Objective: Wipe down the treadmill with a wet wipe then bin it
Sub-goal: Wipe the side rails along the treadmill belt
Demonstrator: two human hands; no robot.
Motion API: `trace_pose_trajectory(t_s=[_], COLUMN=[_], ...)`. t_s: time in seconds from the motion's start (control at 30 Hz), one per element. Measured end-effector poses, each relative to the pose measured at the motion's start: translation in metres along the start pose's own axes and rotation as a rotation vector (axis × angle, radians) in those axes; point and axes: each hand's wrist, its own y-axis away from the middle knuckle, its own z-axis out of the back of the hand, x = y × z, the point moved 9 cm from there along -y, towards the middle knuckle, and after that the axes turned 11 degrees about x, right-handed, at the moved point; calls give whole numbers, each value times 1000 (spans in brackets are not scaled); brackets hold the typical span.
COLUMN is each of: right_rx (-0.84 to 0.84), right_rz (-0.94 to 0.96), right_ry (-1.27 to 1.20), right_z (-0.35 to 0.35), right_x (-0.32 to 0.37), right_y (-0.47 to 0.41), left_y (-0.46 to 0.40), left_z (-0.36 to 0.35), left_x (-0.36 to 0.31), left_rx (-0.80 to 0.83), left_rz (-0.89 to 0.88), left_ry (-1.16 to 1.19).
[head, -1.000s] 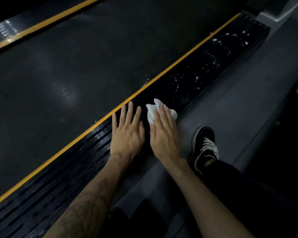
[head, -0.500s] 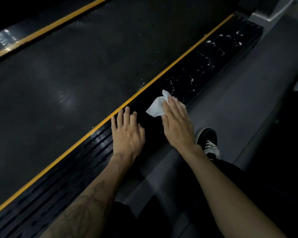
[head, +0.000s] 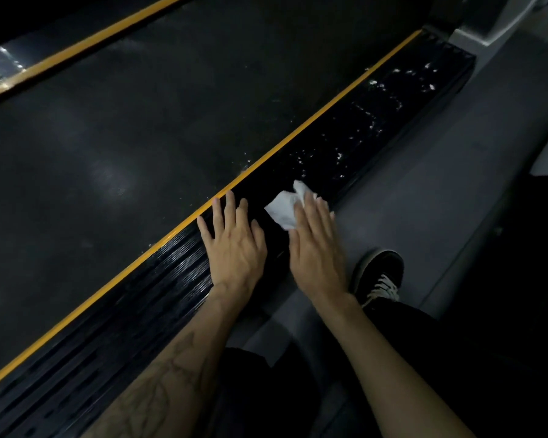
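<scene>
The treadmill's black ribbed side rail [head: 377, 121] runs diagonally beside a yellow stripe [head: 298, 134] and the dark running belt [head: 140, 137]. My right hand [head: 317, 248] presses a white wet wipe [head: 283, 207] flat against the rail with straight fingers; part of the wipe shows beyond my fingertips. My left hand [head: 234, 245] lies flat on the rail just left of it, fingers spread toward the stripe. White flecks dot the rail farther up.
A grey floor strip [head: 424, 200] runs along the rail's right side. My black sneaker with white laces [head: 380, 276] stands on it close to my right wrist. A grey treadmill upright base [head: 475, 36] sits at the top right.
My right hand slid the wipe up the rail away from me, then back a little toward my left hand. The left hand stayed planted.
</scene>
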Motion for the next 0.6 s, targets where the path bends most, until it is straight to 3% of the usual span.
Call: trace_pose_trajectory(t_s=[0.13, 0.33, 0.5, 0.6], right_rx=[21, 11, 47, 71], right_rz=[164, 24, 259, 170], right_ry=[17, -18, 1, 40], right_z=[-2, 3, -2, 7], right_x=[9, -14, 2, -26], right_y=[-12, -16, -12, -32], left_y=[-5, -2, -6, -8], left_z=[0, -4, -5, -3], left_x=[-5, -9, -14, -17], left_rx=[-19, 7, 33, 14], left_rz=[44, 52, 92, 117], left_ry=[22, -34, -45, -65])
